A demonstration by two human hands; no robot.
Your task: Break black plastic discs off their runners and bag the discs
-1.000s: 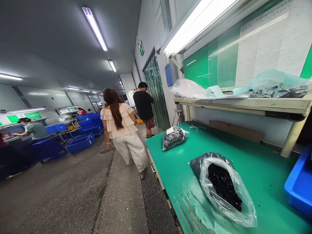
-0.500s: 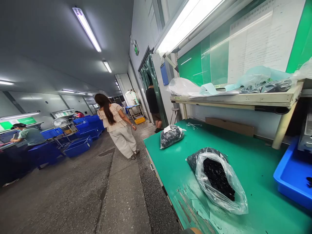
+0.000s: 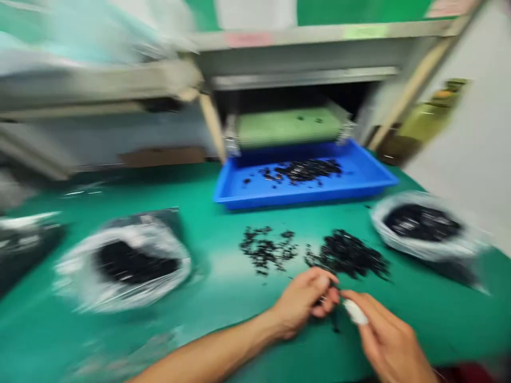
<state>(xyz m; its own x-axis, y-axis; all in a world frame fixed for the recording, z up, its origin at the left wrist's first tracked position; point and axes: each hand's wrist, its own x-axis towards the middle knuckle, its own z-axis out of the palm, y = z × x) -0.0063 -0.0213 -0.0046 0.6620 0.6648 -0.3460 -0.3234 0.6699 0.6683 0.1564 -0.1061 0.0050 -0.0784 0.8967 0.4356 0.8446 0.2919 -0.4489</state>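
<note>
My left hand [image 3: 305, 300] is closed around a small black piece at the front of the green tabletop [image 3: 227, 298]. Close to its right, my right hand [image 3: 385, 332] is closed on a small white object [image 3: 354, 311], whose kind the blur hides. A dark strip hangs down between the two hands. Just beyond them lie a pile of black pieces [image 3: 351, 252] and, to the left, a looser scatter of small black pieces [image 3: 267, 249].
A blue tray [image 3: 303, 197] holding black pieces stands at the back, below a green conveyor belt [image 3: 289, 127]. Open plastic bags of black pieces sit at left [image 3: 85, 271] and right [image 3: 393, 239]. A shelf [image 3: 99, 90] overhangs the back left.
The view has swung right and down, from the aisle with walking people to the tabletop. Both my hands, the piles and the right bag are now in view.
</note>
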